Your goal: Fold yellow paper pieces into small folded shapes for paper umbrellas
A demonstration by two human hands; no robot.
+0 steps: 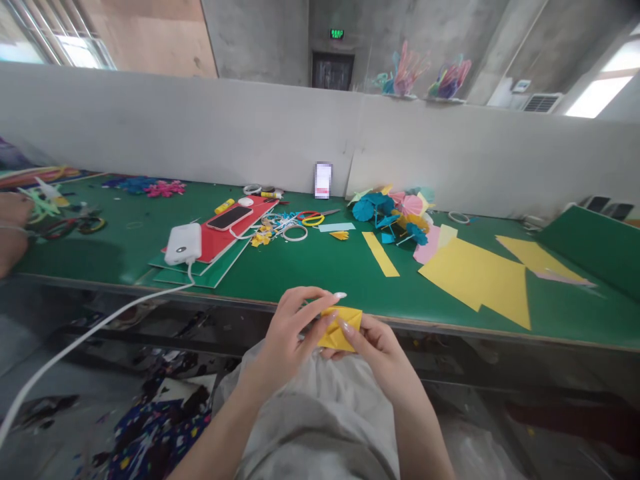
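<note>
The folded yellow paper (336,339) is located above the lap, at the near edge of the green counter (280,280). The left hand (293,327) grips its left side, one fingertip extended above the top edge; the right hand (383,343) grips the right side, thumb on the face, other fingers behind. Completed: several creases are visible and the piece is compact. Folding appears partway; the number of remaining folds cannot be determined. Unfolded stock: a yellow strip (381,255) and a large yellow sheet (480,280). Assembled-looking paper shapes (373,207) are grouped beyond the strip. The scissors (313,218) lie unused.
</note>
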